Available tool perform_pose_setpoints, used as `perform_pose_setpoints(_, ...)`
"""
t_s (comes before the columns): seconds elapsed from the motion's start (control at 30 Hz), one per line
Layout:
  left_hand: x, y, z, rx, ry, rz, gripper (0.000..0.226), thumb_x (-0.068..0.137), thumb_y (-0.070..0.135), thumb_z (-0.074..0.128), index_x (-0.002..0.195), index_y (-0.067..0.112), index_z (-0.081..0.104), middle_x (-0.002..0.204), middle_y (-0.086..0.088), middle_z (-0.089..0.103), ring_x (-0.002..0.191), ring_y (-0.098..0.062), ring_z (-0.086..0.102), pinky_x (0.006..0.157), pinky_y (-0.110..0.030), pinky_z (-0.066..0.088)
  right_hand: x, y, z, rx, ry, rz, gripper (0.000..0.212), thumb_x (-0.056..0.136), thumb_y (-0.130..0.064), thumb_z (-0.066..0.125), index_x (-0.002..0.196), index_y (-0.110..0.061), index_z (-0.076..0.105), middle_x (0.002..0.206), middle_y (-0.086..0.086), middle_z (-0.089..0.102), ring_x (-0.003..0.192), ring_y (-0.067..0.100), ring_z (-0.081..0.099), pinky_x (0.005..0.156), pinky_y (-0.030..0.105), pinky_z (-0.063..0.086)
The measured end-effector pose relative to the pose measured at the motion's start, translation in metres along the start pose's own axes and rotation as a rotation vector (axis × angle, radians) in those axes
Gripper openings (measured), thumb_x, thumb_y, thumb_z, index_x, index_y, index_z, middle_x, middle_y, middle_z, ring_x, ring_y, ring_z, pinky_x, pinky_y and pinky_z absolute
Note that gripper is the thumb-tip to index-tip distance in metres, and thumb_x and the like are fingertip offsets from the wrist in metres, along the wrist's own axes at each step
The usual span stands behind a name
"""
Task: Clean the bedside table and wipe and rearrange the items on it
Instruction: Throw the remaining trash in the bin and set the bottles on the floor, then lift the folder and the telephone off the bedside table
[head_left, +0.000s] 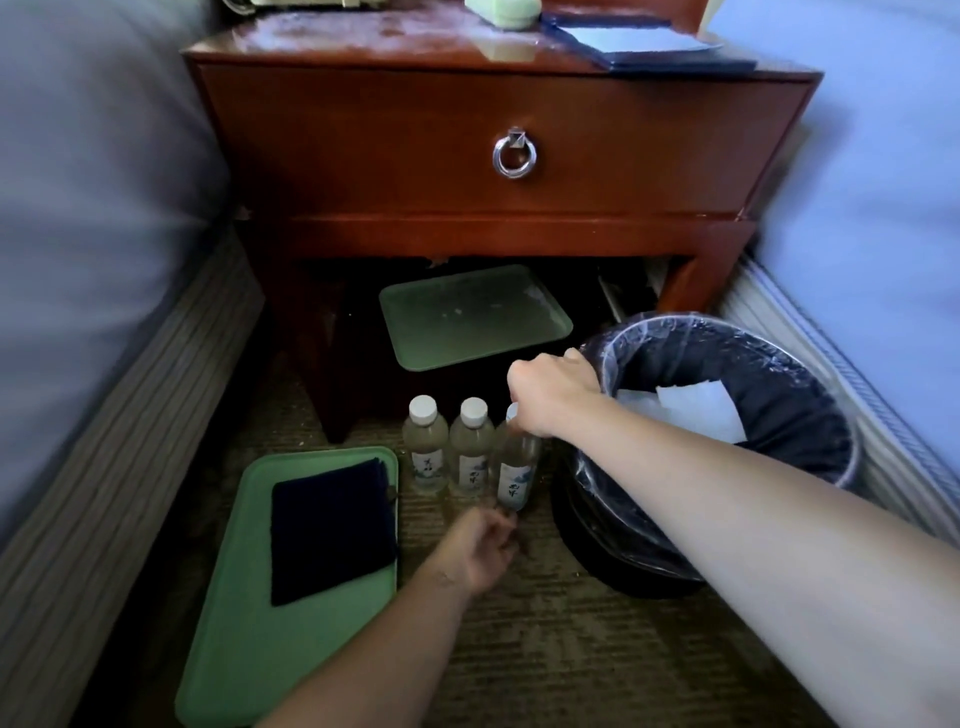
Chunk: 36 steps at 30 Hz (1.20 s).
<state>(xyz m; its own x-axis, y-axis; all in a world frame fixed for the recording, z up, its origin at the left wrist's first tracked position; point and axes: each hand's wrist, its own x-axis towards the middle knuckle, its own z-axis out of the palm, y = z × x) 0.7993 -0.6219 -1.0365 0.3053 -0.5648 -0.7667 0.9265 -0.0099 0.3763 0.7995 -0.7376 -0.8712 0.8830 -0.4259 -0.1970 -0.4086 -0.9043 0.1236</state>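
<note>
In front of the table (363, 145), on the floor, the left hand (485, 545) lay at the base of a water bottle (514, 470); whether its fingers gripped could not be told. The right hand (545, 389) pinched the cap (511, 411) from above. Judged: full, moderately heavy, smooth plastic, liable to slip; best taken round the labelled body, not the cap.

Bedside table (467, 130): dark red wood, glossy varnish (top looks smeared). Ring pull (514, 156): shiny metal. Floor tray (234, 649): green plastic, smooth. Cloth (332, 530) on it: dark, matt fabric. Bottle (514, 467): clear plastic, white cap. Bin liner (675, 332): thin glossy film. Carpet (571, 649): rough.
</note>
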Motion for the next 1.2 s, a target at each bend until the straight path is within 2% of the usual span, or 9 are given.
perform_pose_setpoints(0.2, -0.01, 0.004, -0.001, 0.01, -0.059, 0.019, 0.062, 0.083, -0.016, 0.035, 0.136, 0.011, 0.053, 0.137, -0.013, 0.057, 0.129, -0.027, 0.049, 0.112, -0.043, 0.035, 0.002, -0.003, 0.015, 0.017, -0.029, 0.002, 0.017, 0.088, -0.027, 0.062, 0.078, -0.023, 0.049, 0.083, 0.001, 0.058, 0.102, 0.026, 0.062, 0.099, 0.039, 0.032)
perform_pose_setpoints(0.47, -0.016, 0.006, 0.001, 0.088, -0.049, 0.003, 0.054, 0.077, -0.011, 0.042, 0.119, 0.018, 0.058, 0.125, -0.008, 0.062, 0.115, -0.021, 0.054, 0.107, -0.046, 0.032, 0.003, -0.005, 0.023, -0.02, -0.036, -0.011, 0.022, 0.09, -0.021, 0.064, 0.111, -0.014, 0.062, 0.114, 0.009, 0.064, 0.111, 0.031, 0.06, 0.076, 0.033, 0.035)
perform_pose_setpoints(0.6, -0.019, 0.032, -0.009, 0.588, -0.047, 0.01, 0.042, 0.088, -0.007, 0.044, 0.119, 0.017, 0.058, 0.117, -0.002, 0.063, 0.108, -0.02, 0.062, 0.107, -0.042, 0.042, 0.008, -0.004, 0.02, 0.01, -0.123, -0.053, 0.025, 0.088, -0.025, 0.067, 0.11, -0.014, 0.06, 0.114, 0.009, 0.062, 0.107, 0.032, 0.061, 0.071, 0.035, 0.04)
perform_pose_setpoints(0.7, -0.043, 0.093, -0.017, 1.021, -0.276, -0.056, 0.031, 0.096, 0.008, 0.054, 0.127, 0.012, 0.059, 0.116, -0.005, 0.07, 0.101, -0.019, 0.07, 0.095, -0.033, 0.054, 0.016, 0.0, 0.014, 0.102, -0.173, -0.057, 0.033, 0.081, -0.035, 0.073, 0.106, -0.016, 0.063, 0.106, 0.005, 0.063, 0.093, 0.029, 0.061, 0.07, 0.033, 0.043)
perform_pose_setpoints(0.77, -0.067, 0.143, -0.019, 1.018, -0.431, -0.079, 0.03, 0.093, 0.025, 0.064, 0.119, 0.011, 0.065, 0.104, -0.007, 0.072, 0.088, -0.018, 0.071, 0.079, -0.026, 0.057, 0.026, 0.006, 0.006, 0.242, -0.199, -0.044, 0.036, 0.079, -0.05, 0.072, 0.099, -0.02, 0.067, 0.098, 0.003, 0.065, 0.088, 0.025, 0.061, 0.072, 0.034, 0.049)
perform_pose_setpoints(0.83, -0.084, 0.183, -0.014, 0.9, -0.423, 0.003, 0.04, 0.078, 0.036, 0.076, 0.109, 0.011, 0.069, 0.091, -0.006, 0.071, 0.074, -0.014, 0.069, 0.064, -0.021, 0.056, 0.041, 0.012, -0.002, 0.414, -0.172, -0.023, 0.029, 0.083, -0.051, 0.068, 0.092, -0.024, 0.07, 0.097, 0.003, 0.069, 0.091, 0.024, 0.063, 0.079, 0.036, 0.054)
perform_pose_setpoints(0.93, -0.068, 0.219, 0.005, 0.782, -0.133, 0.371, 0.015, 0.093, 0.018, 0.061, 0.106, 0.012, 0.066, 0.093, -0.006, 0.071, 0.071, -0.012, 0.069, 0.061, -0.019, 0.055, 0.067, 0.018, -0.009, 0.53, -0.056, 0.037, 0.015, 0.09, -0.034, 0.061, 0.097, -0.026, 0.071, 0.111, 0.007, 0.068, 0.105, 0.027, 0.062, 0.092, 0.037, 0.052)
perform_pose_setpoints(1.07, -0.019, 0.243, 0.014, 1.566, 0.197, 0.79, 0.044, 0.095, 0.0, 0.046, 0.137, 0.011, 0.049, 0.138, -0.014, 0.055, 0.118, -0.023, 0.058, 0.097, -0.028, 0.047, 0.095, 0.019, -0.007, 0.388, -0.129, 0.05, 0.038, 0.092, -0.012, 0.047, 0.127, -0.018, 0.06, 0.128, 0.015, 0.058, 0.113, 0.033, 0.059, 0.096, 0.039, 0.051)
perform_pose_setpoints(1.2, 0.008, 0.254, 0.015, 2.25, 0.005, 0.584, 0.077, 0.091, -0.005, 0.04, 0.157, 0.02, 0.01, 0.164, -0.005, 0.011, 0.149, -0.022, 0.018, 0.121, -0.03, 0.018, 0.117, 0.017, 0.009, 0.247, -0.296, -0.017, 0.045, 0.089, -0.002, 0.042, 0.133, -0.009, 0.052, 0.129, 0.018, 0.055, 0.111, 0.035, 0.058, 0.091, 0.039, 0.052)
